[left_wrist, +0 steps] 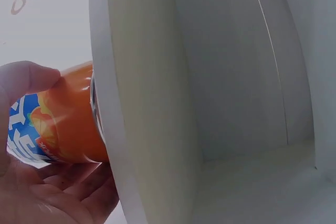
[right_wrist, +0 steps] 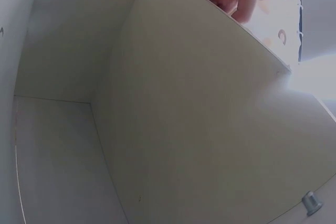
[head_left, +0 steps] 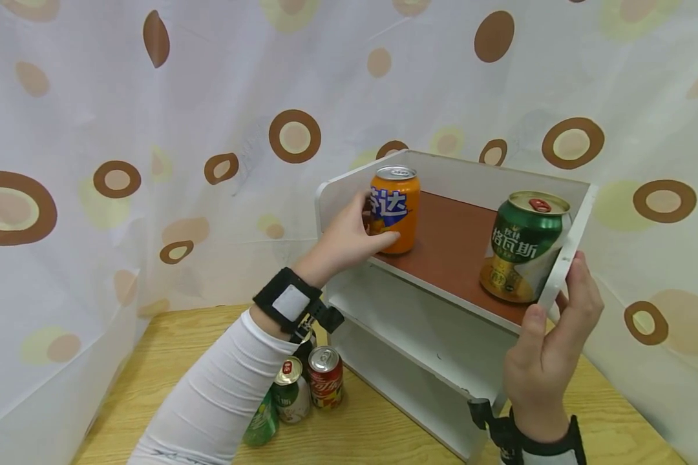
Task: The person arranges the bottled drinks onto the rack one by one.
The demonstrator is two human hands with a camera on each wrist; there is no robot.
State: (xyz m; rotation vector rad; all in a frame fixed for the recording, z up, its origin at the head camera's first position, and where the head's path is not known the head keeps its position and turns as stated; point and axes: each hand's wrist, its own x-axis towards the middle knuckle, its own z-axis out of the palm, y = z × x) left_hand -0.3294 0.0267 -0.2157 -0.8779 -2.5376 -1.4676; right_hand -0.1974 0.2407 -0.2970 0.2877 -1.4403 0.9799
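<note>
My left hand (head_left: 349, 239) grips an orange soda can (head_left: 404, 213), thumb across its front and fingers round its left side. The can stands upright at the left of the brown top board (head_left: 448, 239) of a white shelf unit (head_left: 395, 323). In the left wrist view, the thumb and fingers close round the same orange can (left_wrist: 73, 124), its top end right at the shelf's edge. My right hand (head_left: 552, 349) holds the unit's right side panel near its front corner, thumb at the front edge and fingers outside. A green and gold can (head_left: 523, 248) stands upright beside that panel.
Below the top board are open white compartments. On the wooden table (head_left: 192, 349), left of the unit, several cans stand under my left forearm, among them a red can (head_left: 326, 381) and a green-and-white can (head_left: 291, 394). A patterned curtain (head_left: 221, 77) hangs behind.
</note>
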